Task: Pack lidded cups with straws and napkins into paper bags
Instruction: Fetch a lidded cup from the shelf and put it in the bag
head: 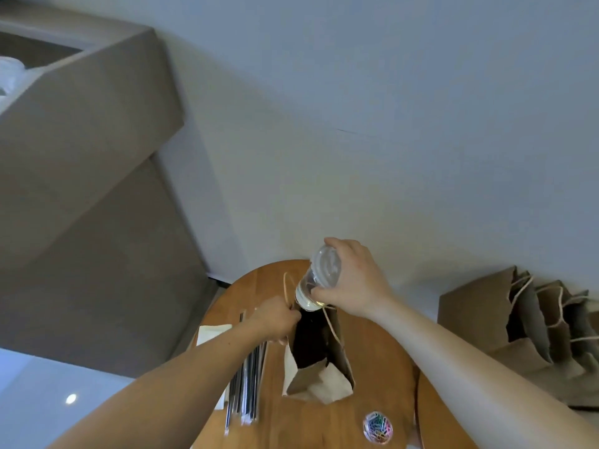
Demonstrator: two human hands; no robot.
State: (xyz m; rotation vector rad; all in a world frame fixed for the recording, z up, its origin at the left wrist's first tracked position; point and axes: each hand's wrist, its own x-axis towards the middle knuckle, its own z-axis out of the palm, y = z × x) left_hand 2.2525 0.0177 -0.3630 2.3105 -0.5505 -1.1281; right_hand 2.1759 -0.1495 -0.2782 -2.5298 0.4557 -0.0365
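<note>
A brown paper bag (337, 348) stands on the round wooden table (311, 422) with its dark mouth open toward me. My left hand (275, 320) grips the bag's left rim by the rope handle. My right hand (351, 278) holds a clear lidded cup (316, 280) tilted just above the bag's far edge, its base pointing into the opening. Wrapped straws (246, 384) lie left of the bag, partly under my left forearm. White napkins (212, 332) sit beside them.
A clear tub of coloured paper clips (378, 427) rests near the table's front. More brown paper bags (531, 325) with rope handles stand against the wall at the right. A large cardboard box (90, 150) rises at the left.
</note>
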